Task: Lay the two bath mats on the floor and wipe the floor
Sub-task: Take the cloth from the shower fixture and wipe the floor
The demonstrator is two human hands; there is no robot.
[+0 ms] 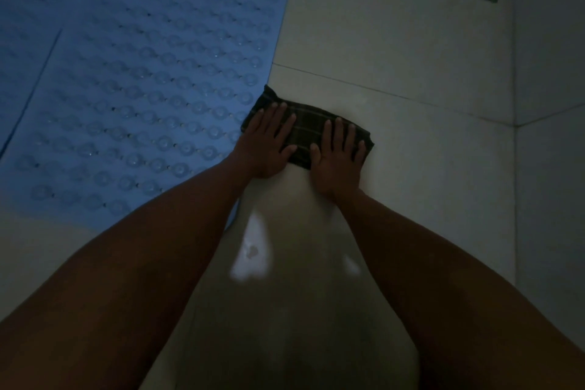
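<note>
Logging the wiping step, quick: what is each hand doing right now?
Left hand: open, fingers flat, pressing the folded cloth.
Right hand: open, also pressing the cloth flat.

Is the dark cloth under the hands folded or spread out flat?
Folded, it seems: the checked cloth is a compact thick-edged rectangle under left hand and right hand.

The single head-worn camera looks steeply down and forward from close above the pale tiled floor (395,41), taking in both outstretched forearms, a blue mat (126,57) at left and a wall (550,73) at right.
</note>
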